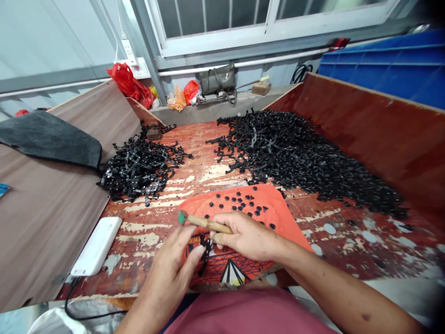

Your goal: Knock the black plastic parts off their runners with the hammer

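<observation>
My right hand (245,235) is closed around a short wooden stick (202,222), which points left and has a green tip. Thumb and fingers of my left hand (165,269) pinch a thin black plastic part (205,262), just below the stick. Both hands are over an orange cloth (290,227) with a printed pattern near its front edge. Scattered on the cloth's far half are several small round black pieces (239,200). Exactly where the stick meets the black part, if at all, I cannot tell.
A large heap of black plastic pieces (295,153) spreads along the right board (375,125). Branching black parts (139,167) are piled at the left. A white power bank (97,246) with a cable lies at the front left. A blue crate (385,65) stands behind the right board.
</observation>
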The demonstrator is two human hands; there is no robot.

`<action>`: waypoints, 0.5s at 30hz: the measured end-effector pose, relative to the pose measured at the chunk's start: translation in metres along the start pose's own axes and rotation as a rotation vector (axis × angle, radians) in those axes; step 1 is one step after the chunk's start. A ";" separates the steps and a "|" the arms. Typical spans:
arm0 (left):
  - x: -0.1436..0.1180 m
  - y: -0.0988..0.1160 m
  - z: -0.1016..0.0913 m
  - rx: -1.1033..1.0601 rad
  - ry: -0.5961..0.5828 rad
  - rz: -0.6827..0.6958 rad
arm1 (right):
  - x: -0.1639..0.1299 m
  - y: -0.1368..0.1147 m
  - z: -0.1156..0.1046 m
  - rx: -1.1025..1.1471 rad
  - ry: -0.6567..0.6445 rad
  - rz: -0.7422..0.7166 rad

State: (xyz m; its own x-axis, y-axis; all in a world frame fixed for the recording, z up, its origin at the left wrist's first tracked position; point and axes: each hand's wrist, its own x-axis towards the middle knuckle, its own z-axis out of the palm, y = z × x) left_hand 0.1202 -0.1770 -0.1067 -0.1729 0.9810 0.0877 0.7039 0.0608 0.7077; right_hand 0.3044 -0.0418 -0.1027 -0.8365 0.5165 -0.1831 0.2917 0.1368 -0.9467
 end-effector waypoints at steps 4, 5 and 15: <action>0.008 0.014 0.013 -0.106 -0.008 -0.054 | 0.001 -0.003 0.007 0.029 0.013 -0.046; 0.010 0.016 0.017 -0.209 -0.033 -0.120 | 0.001 -0.004 0.009 0.044 0.032 -0.063; 0.040 0.003 -0.001 -0.674 -0.153 -0.438 | -0.009 0.001 -0.002 -0.156 0.218 -0.104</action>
State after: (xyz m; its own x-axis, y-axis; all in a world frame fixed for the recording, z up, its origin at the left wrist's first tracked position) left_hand 0.1148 -0.1377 -0.1005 -0.2057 0.9114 -0.3565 0.0205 0.3682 0.9295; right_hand 0.3131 -0.0440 -0.1012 -0.7510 0.6602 -0.0103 0.2919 0.3181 -0.9020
